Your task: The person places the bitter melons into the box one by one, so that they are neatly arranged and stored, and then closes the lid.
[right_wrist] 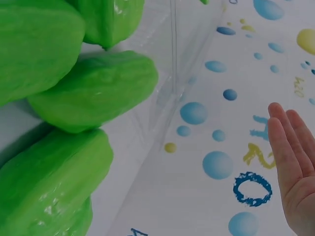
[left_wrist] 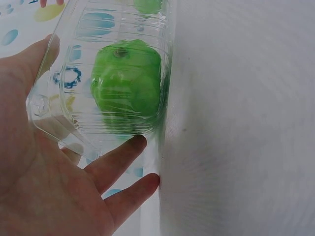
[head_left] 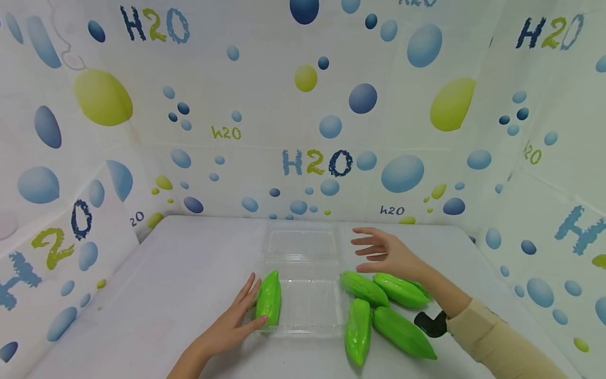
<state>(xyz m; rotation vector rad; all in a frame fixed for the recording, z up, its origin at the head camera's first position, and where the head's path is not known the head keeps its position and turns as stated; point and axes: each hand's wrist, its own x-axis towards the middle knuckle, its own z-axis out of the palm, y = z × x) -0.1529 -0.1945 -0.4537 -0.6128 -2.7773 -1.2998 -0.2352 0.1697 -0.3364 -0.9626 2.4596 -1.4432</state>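
A clear plastic clamshell box [head_left: 312, 302] lies with its lid folded back on the table. Inside, along its left side, is a glossy green ridged gourd [head_left: 269, 300], one end pointed. My left hand [head_left: 232, 321] rests against the box's left side, thumb at the near corner, fingers extended. In the left wrist view, the gourd [left_wrist: 128, 83] shows through the plastic wall. My right hand [head_left: 385, 251] hovers to the right of the lid, fingers spread and slightly bent, with nothing in them. In the right wrist view, this hand [right_wrist: 298, 167] is apart from the gourds [right_wrist: 98, 91].
Several more green gourds [head_left: 402, 331] lie grouped right of the box, one touching or nearly touching its right wall. A black device [head_left: 432, 323] is by the right wrist. White sheeting [head_left: 265, 95] printed with coloured drops and lettering encloses the white table [head_left: 170, 279] behind and at both sides.
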